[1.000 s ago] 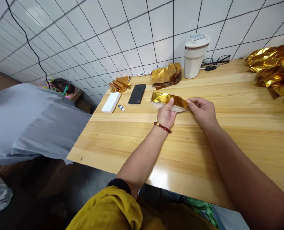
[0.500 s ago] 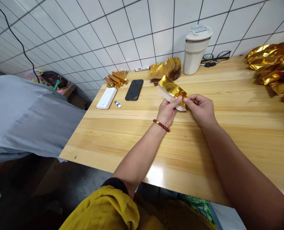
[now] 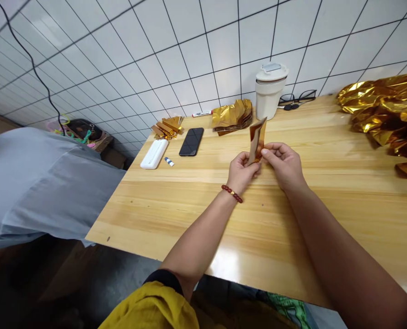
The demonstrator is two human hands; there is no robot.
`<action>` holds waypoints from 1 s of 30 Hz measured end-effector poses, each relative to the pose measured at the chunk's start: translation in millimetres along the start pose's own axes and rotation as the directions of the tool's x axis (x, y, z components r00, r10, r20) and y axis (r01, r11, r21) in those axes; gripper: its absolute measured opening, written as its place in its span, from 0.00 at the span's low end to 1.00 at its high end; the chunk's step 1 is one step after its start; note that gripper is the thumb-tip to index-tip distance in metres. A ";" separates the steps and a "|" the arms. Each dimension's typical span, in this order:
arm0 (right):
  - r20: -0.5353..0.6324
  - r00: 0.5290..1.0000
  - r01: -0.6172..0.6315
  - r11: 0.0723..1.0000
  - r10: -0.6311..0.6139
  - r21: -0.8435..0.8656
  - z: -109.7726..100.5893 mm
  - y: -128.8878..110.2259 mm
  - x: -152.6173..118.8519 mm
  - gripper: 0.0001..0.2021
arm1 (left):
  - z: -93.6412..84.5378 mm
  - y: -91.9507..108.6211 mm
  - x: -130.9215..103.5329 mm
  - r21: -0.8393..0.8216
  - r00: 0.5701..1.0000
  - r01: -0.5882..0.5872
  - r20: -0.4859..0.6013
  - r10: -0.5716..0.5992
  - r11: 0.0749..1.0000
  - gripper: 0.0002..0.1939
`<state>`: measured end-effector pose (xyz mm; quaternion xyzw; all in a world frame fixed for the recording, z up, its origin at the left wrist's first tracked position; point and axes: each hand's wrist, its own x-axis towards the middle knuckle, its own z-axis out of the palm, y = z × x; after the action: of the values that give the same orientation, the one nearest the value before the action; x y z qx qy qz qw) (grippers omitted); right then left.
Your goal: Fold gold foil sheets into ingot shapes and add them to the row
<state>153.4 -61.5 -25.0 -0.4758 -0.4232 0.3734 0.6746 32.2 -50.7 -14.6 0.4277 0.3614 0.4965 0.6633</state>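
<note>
A sheet of gold foil paper (image 3: 257, 140), partly folded and standing nearly upright, is held above the wooden table. My left hand (image 3: 242, 174), with a dark red bead bracelet at the wrist, is closed on its lower end. At the sheet's right edge, my right hand (image 3: 283, 165) pinches it between thumb and forefinger. Just behind the hands lies a stack of gold foil sheets (image 3: 232, 115). Folded gold strips (image 3: 167, 128) form a small pile farther left.
On the wooden table (image 3: 176, 210) lie a white power bank (image 3: 154, 154), a phone (image 3: 191, 142), a small blue-white item (image 3: 169, 161) and a marker (image 3: 202, 113). A lidded cup (image 3: 269, 93) and glasses (image 3: 297, 98) stand near the tiled wall. Crumpled gold foil (image 3: 388, 114) covers the right end.
The foil sheet has turned from slanting left with its shiny face up to nearly upright, seen more edge-on. Both hands still hold it. The view has tilted slightly upward.
</note>
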 end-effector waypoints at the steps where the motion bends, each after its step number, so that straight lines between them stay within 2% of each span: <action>1: 0.000 1.000 -0.006 1.000 0.006 -0.011 -0.4 0.5 0.7 0.13 | -0.3 0.6 -0.1 0.005 1.000 -0.008 -0.002 0.008 1.000 0.14; 5: -0.014 1.000 -0.021 0.999 0.020 -0.035 -0.9 1.7 1.2 0.13 | -3.9 5.5 4.0 -0.113 0.998 -0.022 -0.057 0.016 0.993 0.14; 9: 0.120 0.991 -0.059 0.997 0.064 -0.047 0.8 0.8 -1.3 0.12 | -7.1 10.9 8.9 -0.291 0.991 0.001 -0.131 -0.041 0.957 0.12; 12: 0.188 0.981 -0.044 0.999 0.043 0.004 2.4 -1.0 -2.5 0.15 | -7.3 12.0 9.2 -0.342 0.985 0.005 -0.158 -0.063 0.940 0.09; 17: 0.016 1.000 0.014 0.996 -0.016 0.089 3.2 -2.1 -2.0 0.21 | -4.7 9.5 5.6 -0.307 0.993 0.015 -0.111 -0.052 0.952 0.07; 21: -0.006 1.000 -0.008 0.992 0.009 0.123 2.9 -0.9 -2.0 0.20 | -3.2 8.1 4.4 -0.280 0.994 0.055 -0.078 -0.080 0.959 0.08; 26: -0.028 0.999 -0.015 0.995 0.018 0.100 -2.3 1.2 1.4 0.13 | -7.5 8.2 8.6 -0.314 0.978 -0.011 -0.199 -0.055 0.949 0.10; 30: -0.014 0.999 -0.034 0.998 0.035 0.058 -5.0 1.2 3.7 0.12 | -10.2 8.7 12.2 -0.361 0.953 -0.030 -0.293 -0.083 0.932 0.14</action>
<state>159.3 -59.4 -26.3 -0.4660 -0.3988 0.3935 0.6848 23.0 -35.6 -11.0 0.2122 0.3673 0.6050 0.6738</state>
